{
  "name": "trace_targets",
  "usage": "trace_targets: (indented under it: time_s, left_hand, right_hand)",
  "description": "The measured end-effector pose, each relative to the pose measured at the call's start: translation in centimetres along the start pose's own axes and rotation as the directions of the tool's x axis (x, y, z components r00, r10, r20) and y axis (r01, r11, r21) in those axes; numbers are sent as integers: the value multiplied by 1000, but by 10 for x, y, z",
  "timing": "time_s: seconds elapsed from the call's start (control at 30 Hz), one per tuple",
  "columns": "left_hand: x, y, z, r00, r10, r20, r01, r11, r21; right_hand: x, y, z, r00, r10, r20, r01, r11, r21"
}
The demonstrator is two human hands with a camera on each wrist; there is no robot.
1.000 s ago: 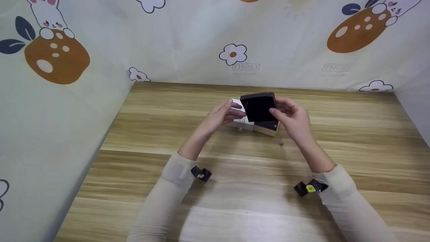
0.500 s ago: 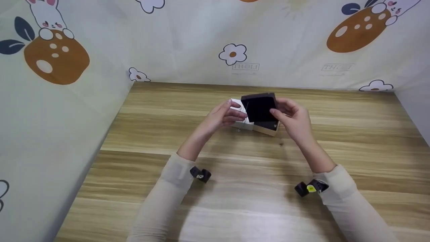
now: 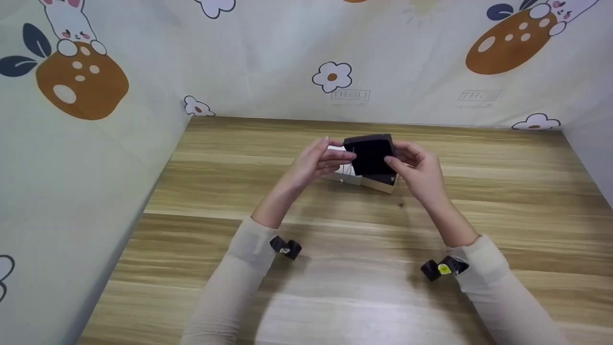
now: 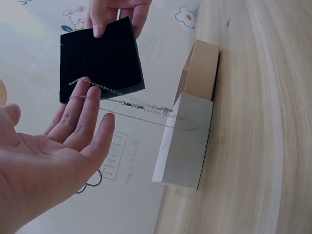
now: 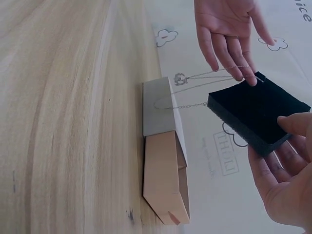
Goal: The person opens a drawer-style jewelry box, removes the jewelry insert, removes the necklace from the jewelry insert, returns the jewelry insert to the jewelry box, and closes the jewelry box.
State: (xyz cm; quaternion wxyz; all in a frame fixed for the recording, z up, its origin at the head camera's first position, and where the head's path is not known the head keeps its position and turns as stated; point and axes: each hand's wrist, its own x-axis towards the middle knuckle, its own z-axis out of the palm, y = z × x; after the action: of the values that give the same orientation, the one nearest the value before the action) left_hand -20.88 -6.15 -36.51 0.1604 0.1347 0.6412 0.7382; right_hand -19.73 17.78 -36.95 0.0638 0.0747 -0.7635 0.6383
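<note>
My right hand (image 3: 421, 167) pinches a black foam jewelry pad (image 3: 371, 155) at its right edge, thumb on the velvety face and fingers behind. A thin silver necklace (image 4: 146, 108) is hooked at the pad's far edge and hangs down in loops. In the right wrist view its small round pendant (image 5: 180, 78) dangles. My left hand (image 3: 311, 163) has its fingers stretched out under the chain, fingertips (image 4: 84, 80) right at the pad's left edge. Below the pad, a small box sits on the table, with a white sleeve (image 4: 187, 146) and a brown tray part (image 4: 202, 68) sticking out.
The wood-grain table (image 3: 364, 268) runs back to a white patterned cloth wall (image 3: 268, 72) close behind the box. Another cloth wall (image 3: 96, 182) rises on the left. A small camera (image 3: 286, 247) is strapped to each wrist.
My left fingers have moved slightly right and now overlap the pad's left edge. The dangling chain sways a little. The right hand keeps its pinch on the pad, nearly still.
</note>
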Motion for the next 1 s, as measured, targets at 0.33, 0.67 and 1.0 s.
trace_targets:
  time_s: [0.33, 0.67, 1.0]
  left_hand:
    - [-2, 4, 4, 999, 53, -11, -54, 995, -90]
    - [-1, 1, 7, 998, 68, 15, -68, 998, -9]
    - [5, -7, 14, 982, 55, -181, -59, 998, -19]
  right_hand:
    - [-1, 1, 1, 1000, -12, 6, 12, 1000, 8]
    - [-1, 3, 2, 1000, -17, 16, 17, 1000, 13]
    - [-3, 6, 3, 999, -7, 41, 7, 1000, 0]
